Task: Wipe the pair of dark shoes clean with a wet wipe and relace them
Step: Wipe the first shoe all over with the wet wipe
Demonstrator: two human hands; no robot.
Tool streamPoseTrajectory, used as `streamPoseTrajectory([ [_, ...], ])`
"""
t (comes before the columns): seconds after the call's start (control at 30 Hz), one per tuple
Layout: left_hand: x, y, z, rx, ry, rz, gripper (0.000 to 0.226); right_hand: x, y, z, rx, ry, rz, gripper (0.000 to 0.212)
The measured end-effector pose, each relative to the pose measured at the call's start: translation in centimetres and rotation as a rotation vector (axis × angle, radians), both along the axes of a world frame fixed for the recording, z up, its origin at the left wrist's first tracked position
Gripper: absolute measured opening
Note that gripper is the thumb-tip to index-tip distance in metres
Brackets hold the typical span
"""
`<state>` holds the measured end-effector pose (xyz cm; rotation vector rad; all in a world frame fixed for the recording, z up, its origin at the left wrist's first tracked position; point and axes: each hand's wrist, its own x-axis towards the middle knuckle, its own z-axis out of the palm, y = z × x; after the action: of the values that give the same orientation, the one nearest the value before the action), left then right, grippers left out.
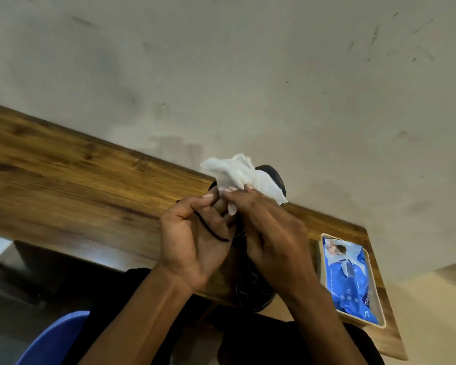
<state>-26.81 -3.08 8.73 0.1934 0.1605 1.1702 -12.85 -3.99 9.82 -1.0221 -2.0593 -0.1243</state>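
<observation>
Both hands are raised over a wooden table [63,180]. My right hand [269,230] pinches a crumpled white wet wipe [242,175] at its fingertips. My left hand [195,233] curls its fingers, and a dark shoelace [208,229] runs across its palm. A dark shoe [253,288] lies on the table under and behind the hands, mostly hidden; its far end [273,175] shows behind the wipe. A second shoe is not visible.
A blue wet-wipe pack [350,280] lies in a cream tray [379,299] at the table's right end. A stained pale wall [248,75] stands behind the table. A blue plastic object [53,341] sits low at the left.
</observation>
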Motion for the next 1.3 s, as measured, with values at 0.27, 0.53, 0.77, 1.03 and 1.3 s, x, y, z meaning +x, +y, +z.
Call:
streamPoseTrajectory([
  [0.27,-0.2,-0.2,0.0,0.039,-0.034,-0.005,0.055,1.1,1.1,-0.3,0.051,0.196,-0.082,0.028],
  [0.53,0.4,0.4,0.0,-0.123,0.198,0.109,0.029,-1.2,0.7,-1.4,0.012,0.307,-0.027,0.028],
  [0.77,0.3,0.8,0.3,-0.176,0.146,0.188,0.029,0.6,2.5,-1.4,-0.059,0.349,-0.137,0.029],
  [1.03,0.0,1.0,0.4,-0.203,0.131,0.162,0.026,-1.3,0.3,-1.4,-0.015,0.193,-0.105,0.034],
  [1.3,-0.3,0.8,1.0,-0.244,0.215,0.215,0.033,0.2,3.4,-1.6,-0.106,0.422,-0.144,0.037],
])
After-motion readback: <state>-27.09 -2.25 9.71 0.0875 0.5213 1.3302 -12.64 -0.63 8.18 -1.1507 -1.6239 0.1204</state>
